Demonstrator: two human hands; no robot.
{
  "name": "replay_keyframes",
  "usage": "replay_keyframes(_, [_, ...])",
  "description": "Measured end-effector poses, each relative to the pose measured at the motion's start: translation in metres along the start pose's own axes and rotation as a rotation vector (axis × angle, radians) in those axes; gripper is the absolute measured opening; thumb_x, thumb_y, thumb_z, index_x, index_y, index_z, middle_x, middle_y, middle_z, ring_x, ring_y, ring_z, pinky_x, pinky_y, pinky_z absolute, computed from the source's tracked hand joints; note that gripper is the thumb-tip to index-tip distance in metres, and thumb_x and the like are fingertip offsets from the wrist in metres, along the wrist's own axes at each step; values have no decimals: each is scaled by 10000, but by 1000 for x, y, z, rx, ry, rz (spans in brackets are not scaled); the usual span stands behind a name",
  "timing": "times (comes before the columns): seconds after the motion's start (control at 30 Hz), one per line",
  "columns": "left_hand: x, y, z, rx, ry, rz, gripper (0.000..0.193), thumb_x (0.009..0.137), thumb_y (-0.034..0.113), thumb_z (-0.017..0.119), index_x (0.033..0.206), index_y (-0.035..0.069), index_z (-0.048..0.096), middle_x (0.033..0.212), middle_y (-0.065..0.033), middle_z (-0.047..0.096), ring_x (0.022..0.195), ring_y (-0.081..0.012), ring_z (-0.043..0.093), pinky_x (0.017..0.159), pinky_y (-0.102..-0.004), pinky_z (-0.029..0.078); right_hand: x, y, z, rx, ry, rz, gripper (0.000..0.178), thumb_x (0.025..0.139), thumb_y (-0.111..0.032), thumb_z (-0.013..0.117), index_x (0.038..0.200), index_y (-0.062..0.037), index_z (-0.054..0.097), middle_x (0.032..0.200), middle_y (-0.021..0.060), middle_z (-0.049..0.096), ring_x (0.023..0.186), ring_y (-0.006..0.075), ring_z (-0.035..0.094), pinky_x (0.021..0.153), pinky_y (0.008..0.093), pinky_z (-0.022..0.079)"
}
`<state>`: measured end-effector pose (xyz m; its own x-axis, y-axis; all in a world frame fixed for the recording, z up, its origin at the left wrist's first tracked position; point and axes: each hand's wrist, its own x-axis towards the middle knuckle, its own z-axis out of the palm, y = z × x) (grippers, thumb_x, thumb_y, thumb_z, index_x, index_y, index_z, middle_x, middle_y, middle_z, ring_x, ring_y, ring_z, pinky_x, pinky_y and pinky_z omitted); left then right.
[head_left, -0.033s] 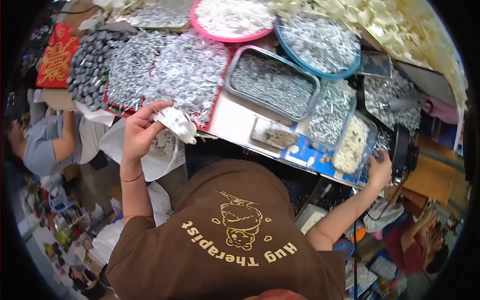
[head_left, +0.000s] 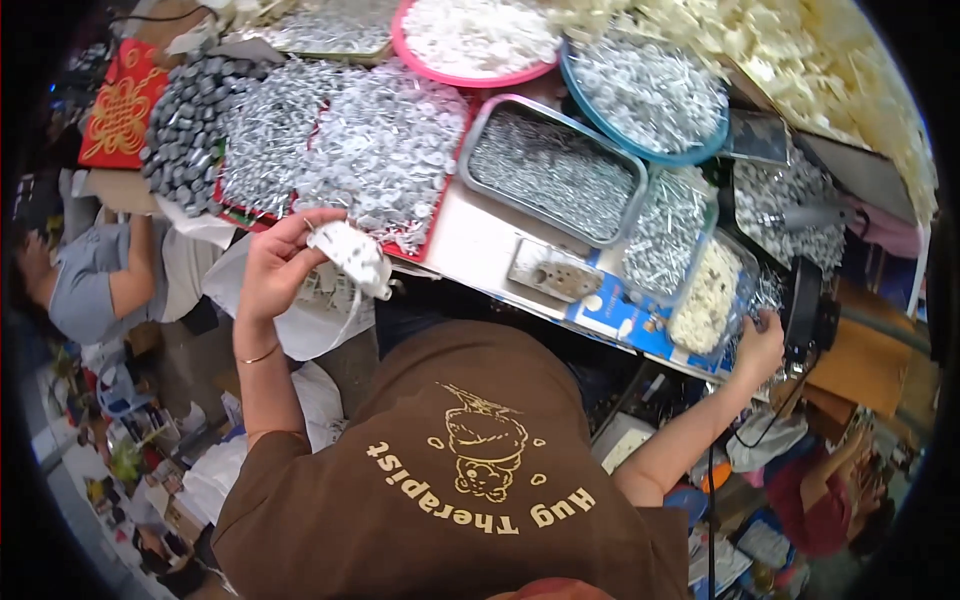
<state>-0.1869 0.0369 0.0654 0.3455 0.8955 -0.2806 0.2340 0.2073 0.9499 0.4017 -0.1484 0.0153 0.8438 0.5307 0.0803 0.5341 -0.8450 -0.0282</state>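
Observation:
My left hand (head_left: 278,268) pinches a small white plastic part (head_left: 352,258) by its upper end, in front of the red tray. The part is curved, with small dark spots or holes. Over at the table's right front edge, my right hand (head_left: 760,348) has its fingers curled together at a heap of small silvery metal pieces (head_left: 768,290). What lies between those fingertips is too small to make out. Beside that hand is a clear plastic tray (head_left: 735,262) of cream-coloured small parts. A block-shaped metal fixture (head_left: 553,270) with a hole lies on the table between my hands.
A metal tray (head_left: 480,178) of screw-like pieces stands mid-table. Behind it are a pink basin (head_left: 430,70) and a blue basin (head_left: 640,152), both full of small parts. Grey caps (head_left: 183,135) are heaped at left. People sit at both sides. A black cable (head_left: 711,500) hangs at right.
The whole view has shifted slightly, so the table appears a little lower and further right. My right hand's fingers have drawn back slightly from the metal pieces. The white part stays in my left hand.

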Motion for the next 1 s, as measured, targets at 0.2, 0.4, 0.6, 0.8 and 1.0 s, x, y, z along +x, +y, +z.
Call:
replay_keyframes(0.2, [-37,11,-73,678,-116,-195,392,875,-69,599,1264,-28,629,1074,-87,719,958,-129,652,843,-265,500,-7,6,8,201,157,-61,194,889,-277,716,956,-97,745,840,105,744,772,290,716,691,395,530])
replay_keyframes(0.4, [35,38,-49,828,140,55,239,919,84,661,1130,-25,685,1088,-160,714,951,-201,703,839,-325,531,-11,-33,-10,625,528,-144,212,939,-219,729,1025,-25,745,937,74,701,729,145,621,645,278,502])
replay_keyframes(0.6, [233,19,-26,1269,547,699,301,972,160,559,1249,171,676,1424,-205,525,1299,-429,485,1066,-463,414,-19,-82,-13,1100,253,-124,263,980,-137,666,1187,25,668,1028,60,693,792,89,600,723,236,506])
replay_keyframes(0.8, [299,13,-53,1496,552,599,359,921,78,572,1248,195,663,1352,-184,585,1239,-343,552,1007,-425,456,-38,-78,-15,1112,171,-176,261,1000,-111,628,1224,18,662,1040,57,688,805,80,587,731,229,500])
replay_keyframes(1.0, [225,15,-53,1367,585,787,336,792,21,696,1113,118,712,1093,-136,705,960,-291,668,807,-378,520,-43,-58,-12,1136,164,-127,296,1013,-128,610,1271,14,638,974,40,675,729,58,561,696,217,493])
